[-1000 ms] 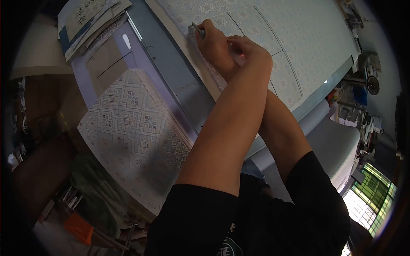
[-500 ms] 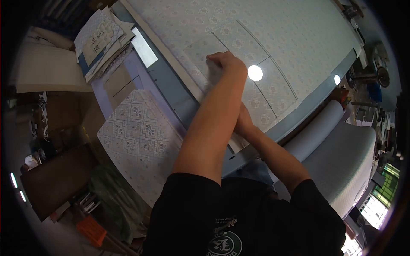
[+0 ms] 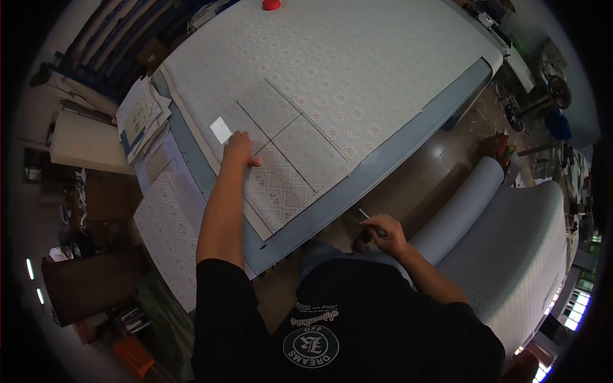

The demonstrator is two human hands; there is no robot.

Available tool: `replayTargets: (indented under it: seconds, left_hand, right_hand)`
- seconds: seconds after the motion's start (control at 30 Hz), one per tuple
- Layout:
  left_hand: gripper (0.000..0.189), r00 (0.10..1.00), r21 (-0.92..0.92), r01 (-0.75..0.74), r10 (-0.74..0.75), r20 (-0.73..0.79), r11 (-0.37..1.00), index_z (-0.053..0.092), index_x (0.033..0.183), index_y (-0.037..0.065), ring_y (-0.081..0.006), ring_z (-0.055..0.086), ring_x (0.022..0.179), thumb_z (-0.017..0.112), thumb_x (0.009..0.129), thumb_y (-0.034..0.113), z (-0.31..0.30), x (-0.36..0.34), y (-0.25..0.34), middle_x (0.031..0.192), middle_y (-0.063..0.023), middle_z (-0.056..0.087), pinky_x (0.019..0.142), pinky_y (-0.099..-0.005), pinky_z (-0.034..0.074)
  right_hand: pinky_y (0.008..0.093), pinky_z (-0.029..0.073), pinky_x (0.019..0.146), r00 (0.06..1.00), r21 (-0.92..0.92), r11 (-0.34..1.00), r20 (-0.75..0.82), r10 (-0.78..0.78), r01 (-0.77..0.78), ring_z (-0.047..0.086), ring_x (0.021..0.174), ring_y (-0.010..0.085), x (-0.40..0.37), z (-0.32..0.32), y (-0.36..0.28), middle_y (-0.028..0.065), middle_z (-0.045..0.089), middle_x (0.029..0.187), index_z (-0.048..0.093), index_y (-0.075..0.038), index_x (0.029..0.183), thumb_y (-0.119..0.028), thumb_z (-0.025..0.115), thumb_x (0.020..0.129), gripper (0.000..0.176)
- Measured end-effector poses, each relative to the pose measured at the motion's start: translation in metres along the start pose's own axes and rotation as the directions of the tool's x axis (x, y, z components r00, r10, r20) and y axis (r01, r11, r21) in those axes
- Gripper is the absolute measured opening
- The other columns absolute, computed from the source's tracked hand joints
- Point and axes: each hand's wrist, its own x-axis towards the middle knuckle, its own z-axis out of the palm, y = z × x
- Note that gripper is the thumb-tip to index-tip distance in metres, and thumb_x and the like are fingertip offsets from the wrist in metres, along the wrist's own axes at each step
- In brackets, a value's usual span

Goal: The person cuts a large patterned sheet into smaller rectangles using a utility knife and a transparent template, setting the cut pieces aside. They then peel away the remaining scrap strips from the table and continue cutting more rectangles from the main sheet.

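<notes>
My left hand (image 3: 240, 149) rests on the pale patterned fabric (image 3: 313, 57), palm down, thumb apart from the fingers. Beside it, several straight dark lines (image 3: 271, 140) cross the cloth; a see-through sheet may lie there, but its edges are hard to make out. A bright white patch (image 3: 220, 129) shows just beyond my left fingers. Off the table's near edge, my right hand (image 3: 387, 236) is closed around a slim tool (image 3: 381, 232) with a dark handle and a thin metal tip. Its exact kind cannot be made out.
The grey table edge (image 3: 383, 159) runs along the cloth's right side. Stacked papers and fabric pieces (image 3: 139, 121) lie at left, with a patterned piece (image 3: 167, 220) hanging nearer me. A grey roll (image 3: 469, 204) and quilted material (image 3: 511, 249) stand right. A red object (image 3: 271, 4) sits far back.
My arms were crossed over the cloth and are now apart. My right hand has drawn back off the table, the tool now showing. My view has shifted, revealing more table.
</notes>
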Motion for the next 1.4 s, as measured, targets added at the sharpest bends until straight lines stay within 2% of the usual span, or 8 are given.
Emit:
replayTargets:
  seconds: [0.07,0.13,0.27,0.47,0.7,1.07,1.27,1.4]
  left_hand:
    - [0.086,0.985,-0.46,-0.035,-0.046,-0.165,0.887,0.052,0.138,0.0,-0.0388,0.06,0.115,0.093,0.069,0.033,0.034,-0.019,-0.008,0.132,-0.0229,0.053,0.101,-0.044,0.05]
    - [0.083,0.965,-0.525,-0.01,-0.129,-0.227,0.851,0.045,0.146,0.005,-0.0468,0.045,0.134,0.082,0.081,0.04,0.062,-0.061,0.016,0.144,-0.0273,0.045,0.108,-0.0604,0.04]
    - [0.093,0.934,-0.453,0.067,-0.215,-0.285,0.889,0.022,0.161,0.006,-0.0591,0.004,0.15,0.064,0.092,0.053,0.112,-0.145,0.126,0.163,-0.0374,0.007,0.119,-0.0685,0.009]
    - [0.096,0.927,-0.453,0.199,-0.317,-0.202,0.869,0.019,0.163,0.007,-0.0557,-0.001,0.152,0.06,0.093,0.059,0.082,-0.132,0.152,0.164,-0.0368,0.004,0.12,-0.0675,0.003]
    - [0.097,0.895,-0.485,0.257,-0.396,-0.207,0.836,0.018,0.163,0.01,-0.0509,-0.001,0.154,0.057,0.093,0.064,0.032,0.009,0.076,0.167,-0.0318,0.004,0.121,-0.0665,0.001]
    - [0.078,0.811,-0.337,0.43,-0.523,-0.263,0.837,0.033,0.159,0.011,-0.0502,0.021,0.151,0.052,0.099,0.058,-0.022,0.176,-0.065,0.163,-0.0298,0.024,0.121,-0.0666,0.012]
    - [0.056,0.654,-0.492,0.269,-0.532,-0.538,0.828,0.053,0.141,0.0,-0.0486,0.039,0.139,0.061,0.099,0.036,0.008,0.175,0.003,0.15,-0.0299,0.044,0.114,-0.0675,0.029]
    - [0.056,0.687,-0.479,0.168,-0.451,-0.569,0.861,0.053,0.139,-0.003,-0.0477,0.041,0.138,0.063,0.097,0.033,0.018,0.125,0.042,0.147,-0.0294,0.046,0.114,-0.0625,0.032]
  right_hand:
    - [0.0381,0.056,0.075,0.997,-0.159,0.986,-0.04,-0.058,0.051,0.07,0.086,0.0311,-0.004,-0.045,0.016,0.011,0.073,0.097,0.073,-0.007,0.101,0.003,0.074,0.081,0.022]
    - [0.0356,0.056,0.078,0.994,-0.175,0.985,-0.108,-0.01,-0.009,0.072,0.09,0.027,-0.015,-0.087,0.024,0.0103,0.074,0.098,0.071,-0.006,0.103,0.003,0.071,0.086,0.019]
    - [0.0311,0.055,0.081,0.91,-0.124,0.962,-0.372,0.182,-0.243,0.072,0.093,0.0192,-0.031,-0.134,0.048,0.0101,0.075,0.1,0.067,-0.002,0.108,0.002,0.066,0.094,0.015]
    - [0.029,0.055,0.081,0.868,0.005,0.943,-0.388,0.309,-0.334,0.071,0.092,0.016,-0.021,-0.13,0.082,0.0091,0.075,0.102,0.065,-0.001,0.11,0.001,0.063,0.096,0.015]
    - [0.0317,0.055,0.086,0.956,-0.142,0.961,-0.211,0.205,-0.238,0.072,0.097,0.0193,0.051,-0.155,0.08,0.0091,0.074,0.106,0.065,-0.001,0.111,0.0,0.061,0.096,0.016]
    - [0.036,0.049,0.103,0.906,-0.281,0.913,-0.386,0.175,-0.296,0.065,0.119,0.0244,0.15,-0.241,0.123,0.0146,0.066,0.131,0.056,0.0,0.132,0.004,0.057,0.097,0.036]
    - [0.0381,0.043,0.11,0.9,-0.375,0.875,-0.414,0.138,-0.307,0.056,0.133,0.028,0.202,-0.257,0.172,0.0162,0.058,0.142,0.05,-0.001,0.14,-0.001,0.055,0.099,0.041]
    - [0.0386,0.041,0.112,0.881,-0.362,0.879,-0.457,0.123,-0.31,0.055,0.134,0.0287,0.235,-0.276,0.205,0.0156,0.058,0.144,0.049,0.0,0.141,-0.005,0.054,0.1,0.042]
